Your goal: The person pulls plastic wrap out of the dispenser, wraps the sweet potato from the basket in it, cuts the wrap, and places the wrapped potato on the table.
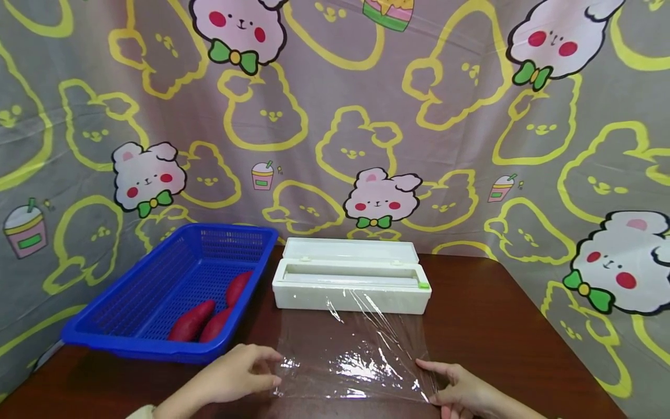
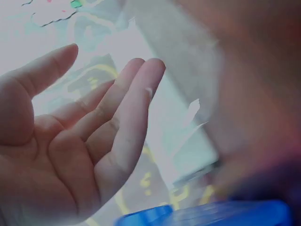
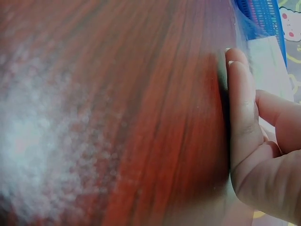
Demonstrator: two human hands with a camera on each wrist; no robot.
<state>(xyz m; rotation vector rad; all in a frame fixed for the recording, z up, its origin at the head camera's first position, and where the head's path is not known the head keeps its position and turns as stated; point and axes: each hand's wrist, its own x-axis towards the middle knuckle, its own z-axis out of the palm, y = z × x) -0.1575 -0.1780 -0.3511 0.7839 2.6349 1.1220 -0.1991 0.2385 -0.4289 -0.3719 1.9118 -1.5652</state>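
Note:
A clear sheet of plastic wrap (image 1: 361, 366) stretches toward me over the dark table from a white wrap dispenser (image 1: 350, 298), whose lid stands raised at the back. My left hand (image 1: 235, 375) is beside the sheet's left edge, thumb and fingers apart; its palm (image 2: 66, 155) shows empty in the left wrist view. At the sheet's near right corner is my right hand (image 1: 460, 393), its fingertips touching or very close to the film. In the right wrist view its fingers (image 3: 242, 103) extend fairly straight just above the table.
A blue plastic basket (image 1: 141, 349) stands left of the dispenser, holding several red sweet potatoes (image 1: 192, 321). A green slider (image 1: 423, 286) sits at the dispenser's right end. Behind the brown wooden table (image 1: 487, 326) hangs a patterned cloth (image 1: 314, 134).

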